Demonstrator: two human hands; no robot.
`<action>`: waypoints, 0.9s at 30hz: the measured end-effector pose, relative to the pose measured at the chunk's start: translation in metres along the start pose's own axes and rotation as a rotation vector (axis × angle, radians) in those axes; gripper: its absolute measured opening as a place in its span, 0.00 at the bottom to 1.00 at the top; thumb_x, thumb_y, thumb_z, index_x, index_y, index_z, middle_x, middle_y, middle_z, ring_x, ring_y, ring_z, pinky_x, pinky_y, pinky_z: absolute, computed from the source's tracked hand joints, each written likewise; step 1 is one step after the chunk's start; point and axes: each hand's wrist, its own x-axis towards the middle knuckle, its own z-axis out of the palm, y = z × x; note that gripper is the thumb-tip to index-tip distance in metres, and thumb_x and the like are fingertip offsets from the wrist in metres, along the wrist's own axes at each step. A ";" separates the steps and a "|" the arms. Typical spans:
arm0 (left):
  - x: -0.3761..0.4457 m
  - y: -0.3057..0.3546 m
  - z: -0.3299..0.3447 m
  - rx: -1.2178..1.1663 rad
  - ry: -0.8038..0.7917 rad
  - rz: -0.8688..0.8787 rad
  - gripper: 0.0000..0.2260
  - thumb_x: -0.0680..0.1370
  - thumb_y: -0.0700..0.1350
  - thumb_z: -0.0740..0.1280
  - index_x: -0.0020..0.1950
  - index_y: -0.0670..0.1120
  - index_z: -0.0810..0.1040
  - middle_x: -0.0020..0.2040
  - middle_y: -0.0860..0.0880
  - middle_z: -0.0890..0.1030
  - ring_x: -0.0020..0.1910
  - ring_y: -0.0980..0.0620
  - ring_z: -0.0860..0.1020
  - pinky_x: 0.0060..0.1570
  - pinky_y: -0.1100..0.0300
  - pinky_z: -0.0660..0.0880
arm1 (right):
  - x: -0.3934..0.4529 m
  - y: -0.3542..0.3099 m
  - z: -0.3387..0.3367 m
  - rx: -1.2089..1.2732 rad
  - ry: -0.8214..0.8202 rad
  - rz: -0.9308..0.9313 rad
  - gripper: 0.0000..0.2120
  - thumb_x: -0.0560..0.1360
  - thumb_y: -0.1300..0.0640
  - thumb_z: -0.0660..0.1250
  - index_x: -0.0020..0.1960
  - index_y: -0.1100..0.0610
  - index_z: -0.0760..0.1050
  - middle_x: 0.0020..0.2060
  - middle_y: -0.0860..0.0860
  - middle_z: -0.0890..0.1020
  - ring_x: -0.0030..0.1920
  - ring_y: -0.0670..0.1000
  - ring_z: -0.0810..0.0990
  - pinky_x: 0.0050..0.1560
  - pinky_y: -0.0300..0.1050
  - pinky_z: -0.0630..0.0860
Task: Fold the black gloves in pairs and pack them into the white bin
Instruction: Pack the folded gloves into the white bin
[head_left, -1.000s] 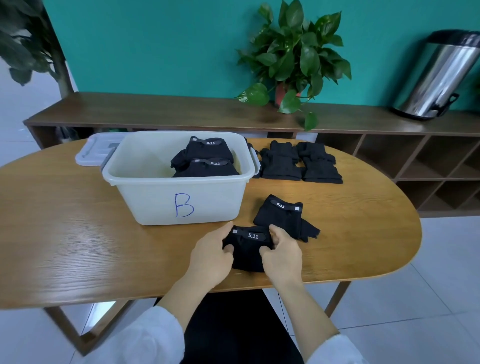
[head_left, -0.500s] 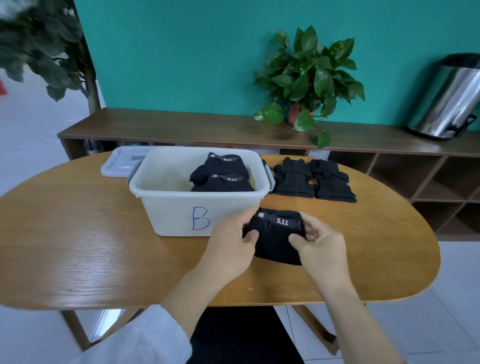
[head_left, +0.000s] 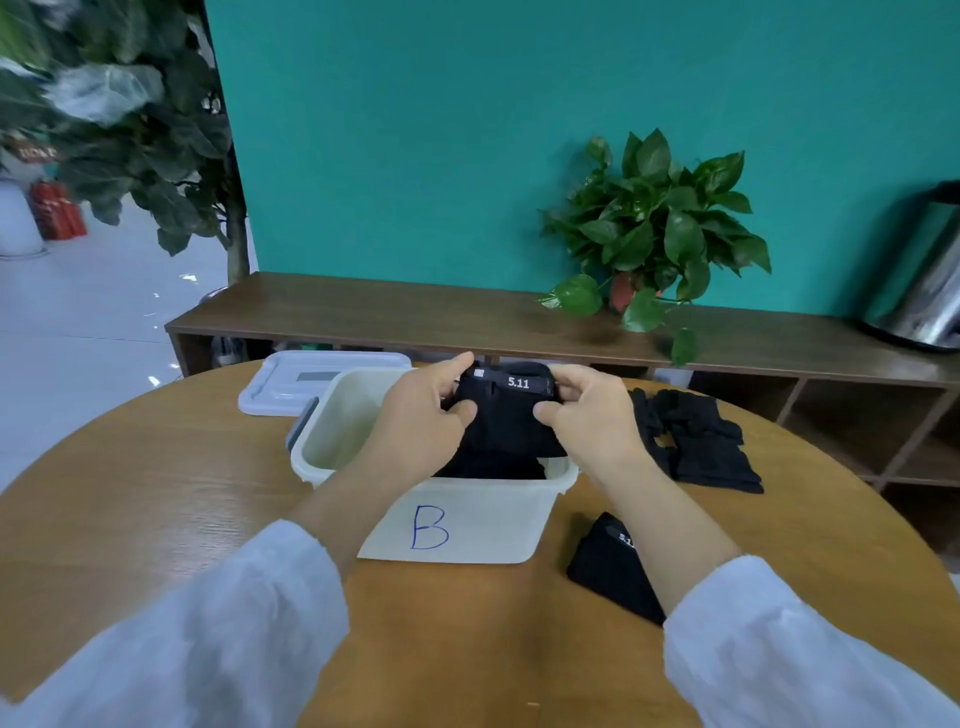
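A folded black glove bundle (head_left: 506, 410) with a "5.11" label hangs over the white bin (head_left: 467, 525) marked "B". My left hand (head_left: 421, 415) grips its left side and my right hand (head_left: 592, 415) grips its right side. More black gloves lie inside the bin beneath the bundle, mostly hidden by it. A single black glove (head_left: 608, 566) lies on the table right of the bin, partly under my right forearm. A pile of unfolded black gloves (head_left: 701, 441) sits further back on the right.
The bin's grey lid (head_left: 291, 379) lies behind the bin at the left on the oval wooden table (head_left: 156, 493). Behind the table runs a low wooden shelf (head_left: 363, 312) with a potted plant (head_left: 654, 234) and a steel bin (head_left: 924, 280).
Both hands lifted the folded glove bundle from the table's front edge and carried it up over the bin. The camera tilted up and moved closer.
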 end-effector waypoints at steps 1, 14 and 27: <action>0.004 -0.006 0.000 -0.002 -0.004 -0.006 0.24 0.80 0.37 0.64 0.75 0.50 0.67 0.67 0.48 0.76 0.66 0.58 0.72 0.57 0.72 0.65 | 0.004 0.005 0.005 -0.009 -0.022 0.006 0.17 0.73 0.71 0.66 0.55 0.52 0.80 0.46 0.47 0.84 0.53 0.50 0.81 0.55 0.52 0.80; 0.024 -0.061 -0.011 -0.007 -0.239 -0.144 0.25 0.77 0.40 0.71 0.72 0.54 0.71 0.57 0.51 0.81 0.55 0.63 0.78 0.54 0.73 0.70 | 0.020 0.041 0.003 -0.324 -0.345 -0.013 0.26 0.77 0.65 0.65 0.72 0.49 0.69 0.60 0.49 0.79 0.59 0.48 0.77 0.56 0.44 0.79; 0.027 -0.056 -0.020 0.117 -0.252 0.109 0.19 0.81 0.41 0.65 0.72 0.51 0.72 0.69 0.60 0.72 0.67 0.68 0.68 0.59 0.81 0.62 | 0.004 0.022 0.005 -0.635 -0.355 -0.362 0.21 0.80 0.61 0.62 0.72 0.59 0.67 0.73 0.46 0.66 0.73 0.50 0.64 0.70 0.38 0.59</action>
